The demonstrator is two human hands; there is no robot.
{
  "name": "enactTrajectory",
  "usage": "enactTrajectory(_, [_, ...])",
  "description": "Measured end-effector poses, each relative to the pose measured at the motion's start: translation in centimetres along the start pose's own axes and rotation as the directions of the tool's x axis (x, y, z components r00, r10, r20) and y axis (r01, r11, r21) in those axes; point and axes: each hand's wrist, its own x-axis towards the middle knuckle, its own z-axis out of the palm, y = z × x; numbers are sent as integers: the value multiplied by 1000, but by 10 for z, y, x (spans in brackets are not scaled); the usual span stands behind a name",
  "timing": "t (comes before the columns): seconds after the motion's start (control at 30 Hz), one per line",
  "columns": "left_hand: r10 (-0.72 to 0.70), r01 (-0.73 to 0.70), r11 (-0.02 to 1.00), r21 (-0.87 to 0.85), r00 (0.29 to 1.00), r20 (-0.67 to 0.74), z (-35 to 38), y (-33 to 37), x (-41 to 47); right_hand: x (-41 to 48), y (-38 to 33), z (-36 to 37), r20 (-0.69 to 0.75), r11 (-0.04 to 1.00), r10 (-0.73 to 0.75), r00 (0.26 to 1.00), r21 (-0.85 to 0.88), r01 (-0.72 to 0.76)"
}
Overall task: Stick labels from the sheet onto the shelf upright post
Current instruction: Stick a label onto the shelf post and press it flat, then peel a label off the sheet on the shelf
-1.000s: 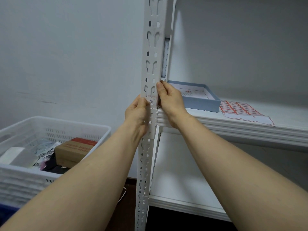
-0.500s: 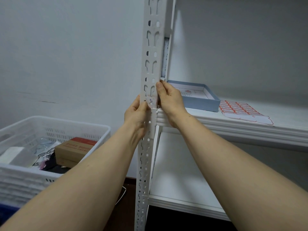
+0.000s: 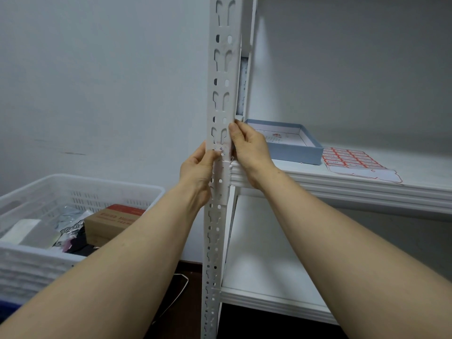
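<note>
On post (image 3: 221, 74), label (image 3: 222, 149) between left hand (image 3: 195, 171), right hand (image 3: 250, 148)

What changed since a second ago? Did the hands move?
Nothing visibly moved. The left hand and right hand still hold the upright post, thumbs by the small label. The label sheet still lies on the shelf.

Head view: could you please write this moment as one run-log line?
step: label pressing | left hand: thumb on label on upright post | right hand: grips upright post | label sheet: lying on shelf
</note>
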Motion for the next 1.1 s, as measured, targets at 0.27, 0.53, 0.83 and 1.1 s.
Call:
enactTrajectory(0.27, [78, -78, 997, 18, 996, -30, 4, -4, 1, -1, -1, 1, 1, 1000, 0, 1000, 4, 0])
enactTrajectory(0.53, [71, -73, 997, 34, 996, 45, -5, -7, 3, -4, -5, 0, -1, 1000, -6, 1000, -6, 6])
enactTrajectory(0.83, [126, -84, 985, 153, 948, -291, -23, 16, -5, -9, -6, 1, -56, 1000, 16, 998, 16, -15])
enactTrajectory(1.1, [174, -165, 968, 191, 984, -33, 28, 41, -40, -10, -36, -40, -204, 999, -16, 979, 45, 26])
